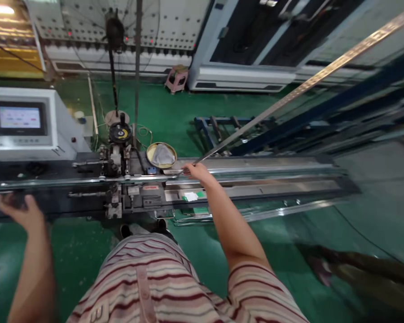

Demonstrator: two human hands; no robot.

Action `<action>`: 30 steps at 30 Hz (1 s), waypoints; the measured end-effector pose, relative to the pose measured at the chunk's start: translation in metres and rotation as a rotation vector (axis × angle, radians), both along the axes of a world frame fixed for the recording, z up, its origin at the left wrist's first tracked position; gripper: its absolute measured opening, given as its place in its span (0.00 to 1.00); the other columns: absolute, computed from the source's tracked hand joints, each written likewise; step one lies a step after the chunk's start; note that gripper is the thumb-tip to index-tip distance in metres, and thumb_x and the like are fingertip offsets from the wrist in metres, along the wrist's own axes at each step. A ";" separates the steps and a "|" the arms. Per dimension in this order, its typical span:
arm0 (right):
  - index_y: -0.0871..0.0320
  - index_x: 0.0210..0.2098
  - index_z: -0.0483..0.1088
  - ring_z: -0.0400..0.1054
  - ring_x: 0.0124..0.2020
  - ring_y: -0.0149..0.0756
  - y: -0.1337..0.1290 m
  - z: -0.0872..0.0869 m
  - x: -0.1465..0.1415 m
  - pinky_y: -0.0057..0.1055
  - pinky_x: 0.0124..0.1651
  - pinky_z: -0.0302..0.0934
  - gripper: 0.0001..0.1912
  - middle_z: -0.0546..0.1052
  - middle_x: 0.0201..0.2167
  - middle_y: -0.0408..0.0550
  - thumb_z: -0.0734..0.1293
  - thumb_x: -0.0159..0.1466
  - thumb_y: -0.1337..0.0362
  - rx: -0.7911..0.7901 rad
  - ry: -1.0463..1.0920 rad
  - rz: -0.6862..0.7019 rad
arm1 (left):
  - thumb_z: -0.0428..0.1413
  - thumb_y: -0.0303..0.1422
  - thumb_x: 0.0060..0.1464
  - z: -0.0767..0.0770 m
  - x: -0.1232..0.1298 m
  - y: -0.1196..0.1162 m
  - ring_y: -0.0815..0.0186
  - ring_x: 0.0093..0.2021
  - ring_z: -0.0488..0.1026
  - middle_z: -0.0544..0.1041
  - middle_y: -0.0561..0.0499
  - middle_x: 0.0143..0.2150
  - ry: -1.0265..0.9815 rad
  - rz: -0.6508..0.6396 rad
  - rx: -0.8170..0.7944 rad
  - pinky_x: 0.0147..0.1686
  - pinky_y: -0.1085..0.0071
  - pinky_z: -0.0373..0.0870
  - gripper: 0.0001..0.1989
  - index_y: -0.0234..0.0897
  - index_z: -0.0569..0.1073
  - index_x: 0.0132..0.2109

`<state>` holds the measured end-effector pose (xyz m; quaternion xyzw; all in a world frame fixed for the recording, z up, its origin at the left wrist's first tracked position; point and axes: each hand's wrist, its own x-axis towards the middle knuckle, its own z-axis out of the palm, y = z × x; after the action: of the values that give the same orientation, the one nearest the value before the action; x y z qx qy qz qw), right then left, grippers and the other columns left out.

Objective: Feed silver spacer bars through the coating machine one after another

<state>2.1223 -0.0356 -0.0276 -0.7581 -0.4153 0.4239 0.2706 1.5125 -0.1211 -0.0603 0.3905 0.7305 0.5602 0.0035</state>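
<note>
A long, thin metal strip (289, 95) slants from the machine bed up to the upper right of the head view. My right hand (197, 172) is closed round its lower end, just above the bed's rail. At the far left, my left hand (23, 214) is over the front of the dark bed, thumb and fingers apart, slightly blurred, with nothing visible in it. Between the hands stands a metal clamp-like mechanism (115, 163) with a black handwheel (120, 133) on top. A bright narrow rail (148, 178) runs through it along the bed.
A round dish (152, 160) with a grey cloth (163, 154) sits behind the rail. A control box with a screen (19, 117) stands at the left. Beyond are a pink stool (177, 80) and a blue frame (205, 132). Another person's leg and shoe (319, 269) show at lower right.
</note>
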 end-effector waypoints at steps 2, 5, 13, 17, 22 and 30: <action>0.62 0.39 0.79 0.78 0.37 0.40 0.006 -0.004 -0.032 0.29 0.36 0.70 0.15 0.81 0.31 0.53 0.62 0.63 0.61 -0.001 0.026 0.060 | 0.58 0.35 0.56 -0.035 0.016 -0.034 0.57 0.64 0.65 0.66 0.41 0.66 0.046 0.000 0.016 0.59 0.58 0.66 0.34 0.39 0.60 0.68; 0.62 0.36 0.79 0.77 0.33 0.40 0.013 -0.012 -0.082 0.31 0.37 0.71 0.14 0.80 0.27 0.52 0.62 0.61 0.64 0.011 0.059 0.144 | 0.57 0.40 0.59 -0.080 0.032 -0.080 0.56 0.60 0.69 0.73 0.41 0.59 0.009 -0.018 -0.051 0.59 0.58 0.66 0.23 0.37 0.72 0.59; 0.60 0.37 0.80 0.77 0.31 0.37 0.022 -0.027 -0.213 0.33 0.41 0.72 0.15 0.80 0.26 0.47 0.62 0.62 0.63 0.090 -0.019 0.459 | 0.59 0.44 0.58 -0.113 0.010 -0.146 0.56 0.57 0.72 0.76 0.43 0.55 -0.293 0.061 -0.058 0.59 0.57 0.69 0.19 0.40 0.77 0.52; 0.58 0.37 0.81 0.77 0.34 0.35 0.022 -0.022 -0.280 0.29 0.44 0.70 0.15 0.81 0.26 0.46 0.62 0.64 0.63 0.138 -0.103 0.566 | 0.59 0.44 0.59 -0.108 -0.008 -0.155 0.56 0.56 0.73 0.76 0.43 0.55 -0.324 0.064 -0.037 0.59 0.57 0.68 0.20 0.39 0.76 0.54; 0.60 0.38 0.81 0.77 0.36 0.37 0.020 -0.009 -0.367 0.31 0.48 0.68 0.16 0.81 0.28 0.48 0.62 0.64 0.62 0.145 -0.150 0.639 | 0.58 0.43 0.59 -0.108 -0.026 -0.142 0.55 0.56 0.71 0.75 0.42 0.55 -0.215 0.004 -0.101 0.57 0.57 0.69 0.19 0.39 0.77 0.53; 0.57 0.36 0.81 0.77 0.37 0.37 0.014 0.008 -0.428 0.29 0.47 0.68 0.16 0.80 0.28 0.46 0.61 0.65 0.62 0.239 -0.049 0.673 | 0.64 0.35 0.55 -0.064 -0.034 -0.048 0.59 0.69 0.62 0.62 0.37 0.70 -0.732 -0.100 0.043 0.69 0.58 0.57 0.39 0.43 0.57 0.70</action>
<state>1.6941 -0.0220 -0.0196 -0.5517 -0.6947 0.4193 0.1927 1.4786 -0.1692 -0.1241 0.1994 0.6492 0.6771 0.2835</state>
